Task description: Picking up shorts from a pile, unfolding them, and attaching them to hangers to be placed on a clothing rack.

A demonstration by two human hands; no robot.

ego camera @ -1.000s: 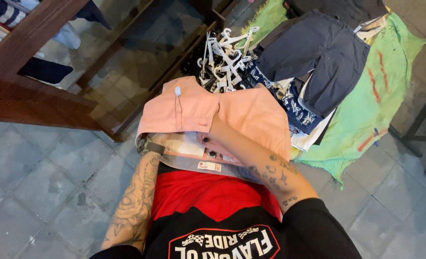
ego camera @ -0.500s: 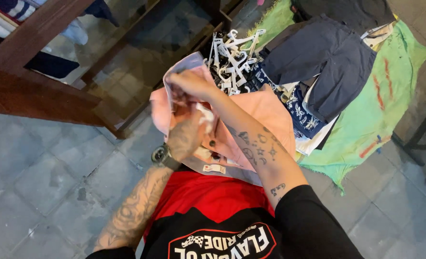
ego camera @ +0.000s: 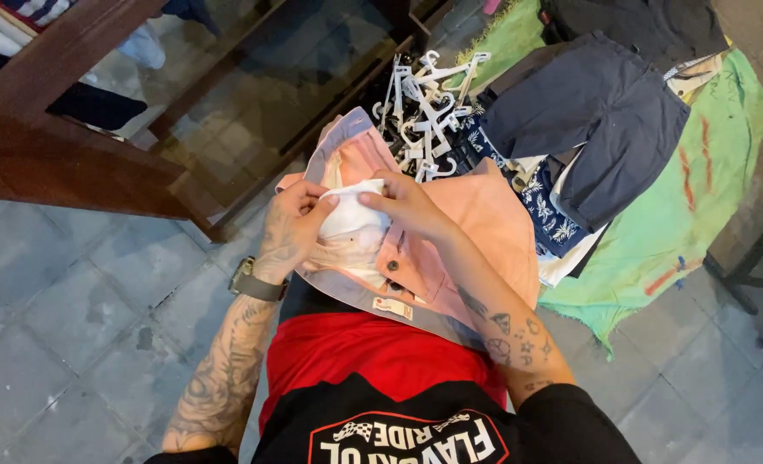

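Note:
A pair of pink shorts (ego camera: 484, 223) with a grey-lined waistband lies open across my lap. My left hand (ego camera: 291, 230) and my right hand (ego camera: 403, 204) both pinch the white inner pocket lining (ego camera: 351, 215) at the open fly. A dark button (ego camera: 392, 265) and a small label show on the waistband near my red and black shirt (ego camera: 381, 361). A watch sits on my left wrist.
A heap of white plastic hangers (ego camera: 428, 103) lies beyond the shorts. Dark blue shorts (ego camera: 604, 112) and patterned garments rest on a green cloth (ego camera: 699, 189) at the right. A dark wooden glass-topped table (ego camera: 98, 163) stands at the left on a grey tiled floor.
The shorts were flat on my lap with my hands beneath. My hands came up on top, opened the waistband, and now pull out the white pocket lining.

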